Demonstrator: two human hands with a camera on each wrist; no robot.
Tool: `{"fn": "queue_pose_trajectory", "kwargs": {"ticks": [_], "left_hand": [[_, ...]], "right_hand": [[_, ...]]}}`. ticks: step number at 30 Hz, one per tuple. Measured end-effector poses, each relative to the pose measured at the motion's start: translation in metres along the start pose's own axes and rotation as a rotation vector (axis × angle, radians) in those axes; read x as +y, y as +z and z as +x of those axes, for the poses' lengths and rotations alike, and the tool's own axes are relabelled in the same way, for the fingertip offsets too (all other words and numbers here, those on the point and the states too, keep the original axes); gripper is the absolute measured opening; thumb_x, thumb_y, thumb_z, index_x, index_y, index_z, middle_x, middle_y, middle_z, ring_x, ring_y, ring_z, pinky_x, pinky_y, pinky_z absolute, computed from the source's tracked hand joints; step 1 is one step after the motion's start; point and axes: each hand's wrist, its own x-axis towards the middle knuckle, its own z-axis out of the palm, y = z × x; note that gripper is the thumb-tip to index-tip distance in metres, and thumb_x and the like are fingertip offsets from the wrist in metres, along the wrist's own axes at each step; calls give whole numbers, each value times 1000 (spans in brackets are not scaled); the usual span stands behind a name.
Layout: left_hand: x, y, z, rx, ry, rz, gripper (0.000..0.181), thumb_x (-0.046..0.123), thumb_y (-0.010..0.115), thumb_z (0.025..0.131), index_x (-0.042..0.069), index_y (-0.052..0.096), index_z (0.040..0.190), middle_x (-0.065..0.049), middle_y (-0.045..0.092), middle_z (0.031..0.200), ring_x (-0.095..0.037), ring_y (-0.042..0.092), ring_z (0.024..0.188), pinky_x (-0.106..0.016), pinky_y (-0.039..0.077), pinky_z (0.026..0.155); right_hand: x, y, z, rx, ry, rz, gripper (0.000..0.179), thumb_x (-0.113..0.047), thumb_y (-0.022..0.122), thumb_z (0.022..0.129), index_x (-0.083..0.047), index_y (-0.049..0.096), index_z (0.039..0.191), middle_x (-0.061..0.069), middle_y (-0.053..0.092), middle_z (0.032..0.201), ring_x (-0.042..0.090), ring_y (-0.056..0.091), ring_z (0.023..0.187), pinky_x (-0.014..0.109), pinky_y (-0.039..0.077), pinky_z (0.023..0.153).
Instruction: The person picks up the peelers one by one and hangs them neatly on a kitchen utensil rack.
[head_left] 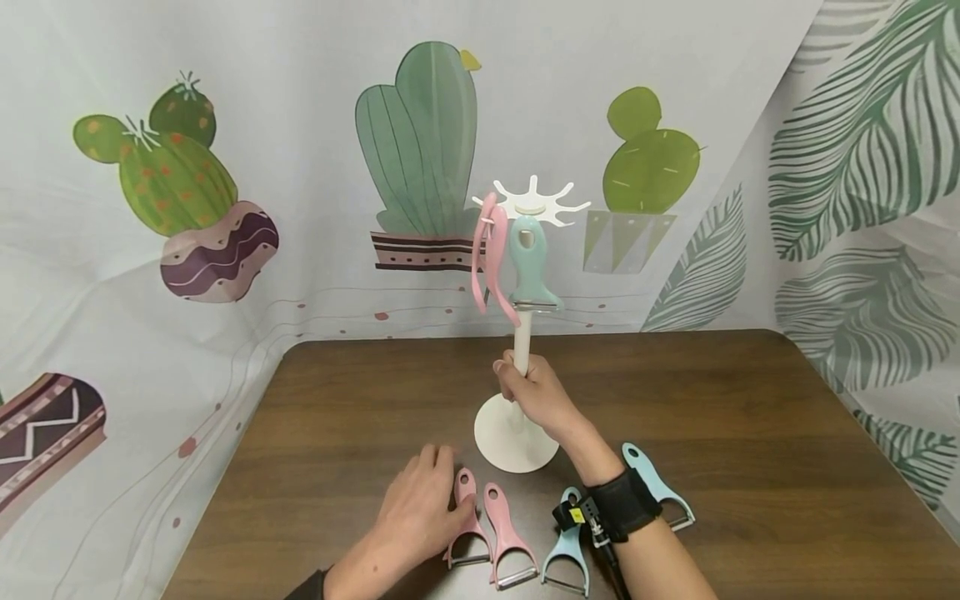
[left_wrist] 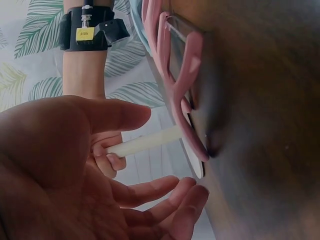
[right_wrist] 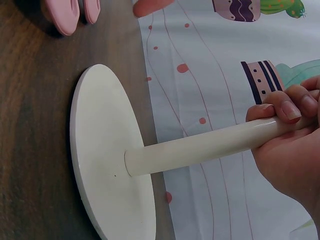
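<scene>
My right hand (head_left: 536,393) grips the white post (right_wrist: 200,147) of an upright stand with a round base (head_left: 498,442) and a spoked top (head_left: 555,204). Two pink peelers (head_left: 497,254) and a mint-green peeler (head_left: 529,271) hang from the spokes. At the table's near side, my left hand (head_left: 420,508) is beside a pink peeler (head_left: 466,483). Its thumb and fingers are spread apart in the left wrist view, nothing held between them. Just right of that peeler lies a second pink peeler (head_left: 498,510).
A light-blue peeler (head_left: 567,546) lies near the right forearm, partly covered by the wrist strap (head_left: 630,504). Another light-blue peeler (head_left: 647,471) is farther right. Behind the brown table (head_left: 360,400) hangs a cloth printed with cacti and leaves.
</scene>
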Motion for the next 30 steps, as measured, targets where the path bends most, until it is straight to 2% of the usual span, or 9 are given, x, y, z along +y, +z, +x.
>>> {"fn": "queue_pose_trajectory", "kwargs": {"ticks": [7, 11, 23, 30], "left_hand": [[-2, 6, -3, -66, -31, 0, 64, 37, 86, 84, -3, 61, 127, -18, 63, 112, -36, 66, 99, -54, 57, 82], [-1, 8, -3, -91, -53, -4, 60, 37, 86, 85, -2, 62, 123, -18, 65, 112, -37, 68, 98, -55, 57, 80], [-1, 13, -1, -104, -77, -32, 44, 36, 83, 86, 4, 62, 108, -8, 61, 94, -28, 64, 76, -49, 53, 64], [-2, 16, -1, -101, -71, -58, 42, 31, 81, 85, 3, 61, 107, -8, 60, 91, -28, 62, 70, -49, 52, 62]], "right_hand": [[1, 0, 0, 8, 7, -12, 41, -14, 50, 109, -4, 49, 70, 3, 45, 60, 15, 38, 59, 28, 32, 58], [1, 0, 0, 10, 8, -15, 40, -14, 50, 109, -4, 49, 70, 2, 45, 59, 14, 37, 59, 28, 31, 58], [0, 0, 0, 13, -8, -10, 40, -13, 50, 109, -4, 50, 70, 2, 44, 59, 15, 36, 58, 28, 30, 57], [1, 0, 0, 15, 1, -11, 40, -13, 50, 109, -4, 50, 70, 1, 44, 59, 15, 37, 59, 28, 31, 58]]}}
